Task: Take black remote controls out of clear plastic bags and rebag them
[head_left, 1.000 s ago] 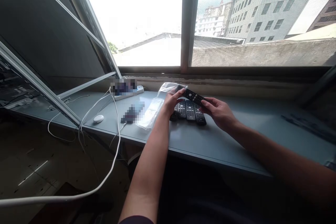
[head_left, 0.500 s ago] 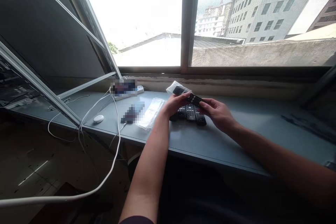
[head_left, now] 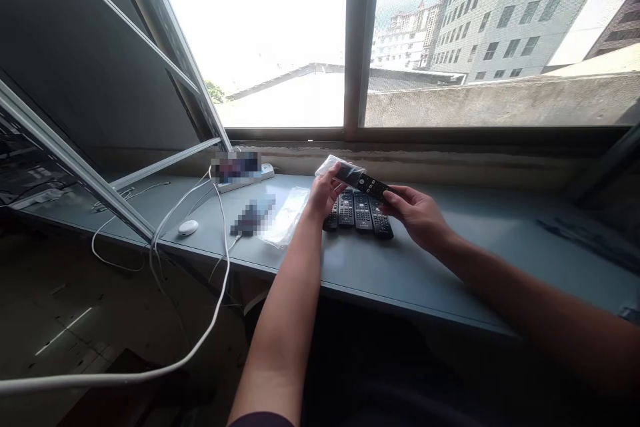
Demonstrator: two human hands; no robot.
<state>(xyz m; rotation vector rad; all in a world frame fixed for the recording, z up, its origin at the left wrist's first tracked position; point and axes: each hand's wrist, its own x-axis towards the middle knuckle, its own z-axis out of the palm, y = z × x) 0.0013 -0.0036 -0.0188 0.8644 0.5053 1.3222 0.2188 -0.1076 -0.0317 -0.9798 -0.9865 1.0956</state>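
Note:
Tilted above the table, a black remote control (head_left: 373, 187) has its upper part inside a clear plastic bag (head_left: 330, 164). My left hand (head_left: 326, 193) is closed on the bagged end, thumb on top and fingers beneath. At the lower bare end, my right hand (head_left: 413, 210) pinches the remote between thumb and fingers. Just under both hands, several black remotes (head_left: 363, 213) lie side by side on the table, their far ends partly hidden by the held one. A stack of clear plastic bags (head_left: 287, 217) lies flat to the left of my left forearm.
The grey-blue table (head_left: 425, 280) runs along the window. On its left are a blurred-out phone-like thing (head_left: 253, 215) on a cable, a white power strip (head_left: 267, 171) and a round white object (head_left: 188, 227). A white cable (head_left: 223, 293) loops over the front edge near a metal frame (head_left: 165, 167).
The remote sits deeper in the bag. My left hand has shifted left and back along the bag, from the remote's middle to its covered end; my right hand barely moved.

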